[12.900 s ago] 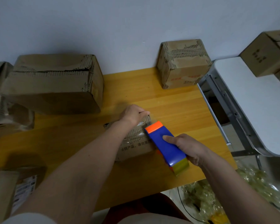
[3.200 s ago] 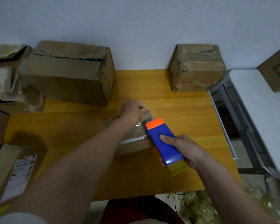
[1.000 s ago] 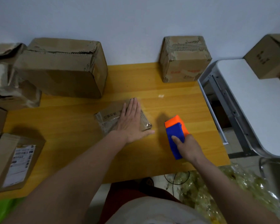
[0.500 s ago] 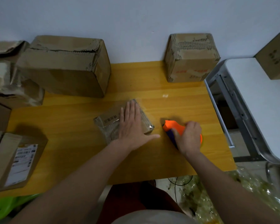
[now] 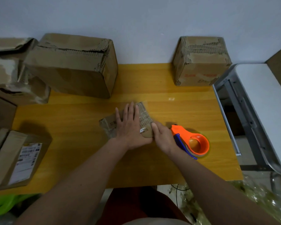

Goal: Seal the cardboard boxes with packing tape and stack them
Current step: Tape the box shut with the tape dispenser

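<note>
Pretty dim overall, with a cool bluish-grey cast on the wall [image 5: 136,21]. The light looks soft and diffuse. The worktop [image 5: 177,108] has a pale sheen band running across it around 12 o'clock from the hands. Soft shadows sit at the foot of the big box [image 5: 71,65] and by the tape dispenser [image 5: 191,142]. Wide-angle bending at 3 and 9 o'clock; the plastic wrap [image 5: 258,200] at 5 o'clock is smeary.

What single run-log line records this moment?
left hand: flat on small box | right hand: touching box edge | tape dispenser: lying on table
</note>
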`<state>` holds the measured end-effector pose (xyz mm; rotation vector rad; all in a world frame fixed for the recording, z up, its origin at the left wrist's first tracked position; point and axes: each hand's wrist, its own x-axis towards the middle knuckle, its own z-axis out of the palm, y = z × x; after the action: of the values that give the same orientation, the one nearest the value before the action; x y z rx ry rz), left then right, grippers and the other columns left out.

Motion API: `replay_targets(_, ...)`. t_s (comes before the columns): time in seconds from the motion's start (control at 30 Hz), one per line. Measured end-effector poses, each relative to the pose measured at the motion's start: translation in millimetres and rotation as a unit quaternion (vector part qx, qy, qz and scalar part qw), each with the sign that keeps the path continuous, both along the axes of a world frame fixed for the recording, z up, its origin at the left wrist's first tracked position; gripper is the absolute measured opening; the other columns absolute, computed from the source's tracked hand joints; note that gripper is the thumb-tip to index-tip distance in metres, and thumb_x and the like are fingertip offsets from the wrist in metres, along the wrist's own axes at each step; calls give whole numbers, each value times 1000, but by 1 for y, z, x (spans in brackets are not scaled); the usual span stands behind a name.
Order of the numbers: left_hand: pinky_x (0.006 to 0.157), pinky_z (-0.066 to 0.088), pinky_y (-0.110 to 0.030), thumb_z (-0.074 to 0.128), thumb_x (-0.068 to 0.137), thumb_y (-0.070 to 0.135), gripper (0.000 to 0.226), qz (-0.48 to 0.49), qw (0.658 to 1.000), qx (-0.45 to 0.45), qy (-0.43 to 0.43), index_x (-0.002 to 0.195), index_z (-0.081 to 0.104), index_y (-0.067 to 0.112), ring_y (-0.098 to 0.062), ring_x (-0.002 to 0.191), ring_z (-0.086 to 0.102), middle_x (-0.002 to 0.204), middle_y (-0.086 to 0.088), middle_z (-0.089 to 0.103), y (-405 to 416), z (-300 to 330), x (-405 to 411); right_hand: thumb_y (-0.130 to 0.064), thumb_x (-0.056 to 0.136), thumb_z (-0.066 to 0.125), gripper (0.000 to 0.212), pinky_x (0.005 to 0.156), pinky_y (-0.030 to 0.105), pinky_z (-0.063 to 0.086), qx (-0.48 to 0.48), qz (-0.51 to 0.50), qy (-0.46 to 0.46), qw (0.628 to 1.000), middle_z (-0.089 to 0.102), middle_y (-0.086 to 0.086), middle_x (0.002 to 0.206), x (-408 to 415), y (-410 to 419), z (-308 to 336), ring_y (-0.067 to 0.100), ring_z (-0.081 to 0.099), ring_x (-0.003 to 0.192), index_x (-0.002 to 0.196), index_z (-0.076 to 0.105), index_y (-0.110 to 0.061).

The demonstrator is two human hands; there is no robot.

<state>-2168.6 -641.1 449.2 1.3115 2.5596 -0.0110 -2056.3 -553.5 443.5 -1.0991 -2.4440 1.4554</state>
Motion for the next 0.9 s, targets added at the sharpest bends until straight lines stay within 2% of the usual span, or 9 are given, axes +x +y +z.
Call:
replay_targets(0.03,112,-16,-61,35,59,95,134,-2,1000,2,1,152,-11,9,-28,147,-15,160,-9,-16,-1,0,0,-24,103,35,37,98,32,40,-18,20,-15,1000,59,13,129,-3,8,2,30,53,122,130,56,-9)
replay_targets(0.1,112,-18,-60,36,59,96,136,-5,1000,10,2,152,-11,8,-27,147,-15,160,-9,-15,-2,-2,0,-28,103,35,43,108,29,30,-28,27,-26,999,46,10,144,-12,19,8,26,40,136,141,42,-9)
replay_targets(0.2,113,-14,-61,29,58,96,136,-9,1000,15,5,152,-9,6,-27,148,-13,161,-11,-12,-4,-4,-1,-21,103,36,48,112,22,19,-31,23,20,999,32,6,153,-32,19,15,18,28,142,148,28,-9)
replay_targets(0.3,113,-15,-59,16,53,95,135,-12,1000,10,2,152,-11,7,-27,147,-13,161,-10,-13,-4,-3,-2,-18,103,36,45,112,20,18,-26,44,2,999,32,8,153,-43,16,10,19,29,142,147,31,-7)
replay_targets(0.43,114,-14,-58,20,54,96,136,-12,1000,25,-6,153,-8,7,-26,148,-12,161,-9,-10,-3,-5,-2,-24,103,35,42,109,30,31,-37,68,-49,996,46,10,144,-47,32,3,25,40,135,142,43,-11)
replay_targets(0.57,114,-13,-58,20,54,95,135,-13,1000,25,-7,153,-7,8,-26,148,-11,162,-9,-9,-5,-6,-3,-14,103,36,41,112,24,26,-33,5,24,999,44,9,146,-57,26,9,22,37,137,142,41,-5)
replay_targets(0.7,115,-13,-57,24,55,95,134,-12,999,38,-13,154,-3,8,-27,148,-8,162,-10,-5,-4,-7,-3,-12,102,36,39,106,23,31,-49,50,-1,998,48,10,142,-64,31,7,23,42,134,140,45,-7)
replay_targets(0.83,115,-13,-57,35,60,93,132,-11,998,61,-15,154,0,7,-26,148,-5,162,-10,1,-6,-9,-2,-12,101,40,37,105,23,29,69,29,43,996,50,13,140,-67,30,11,25,44,131,137,47,-3)
replay_targets(0.9,115,-13,-57,30,61,93,131,-11,998,57,-16,154,-2,7,-26,148,-6,162,-10,-2,-6,-6,-2,-8,100,41,34,103,21,31,77,36,57,995,55,14,135,-74,25,9,25,48,127,131,54,-2)
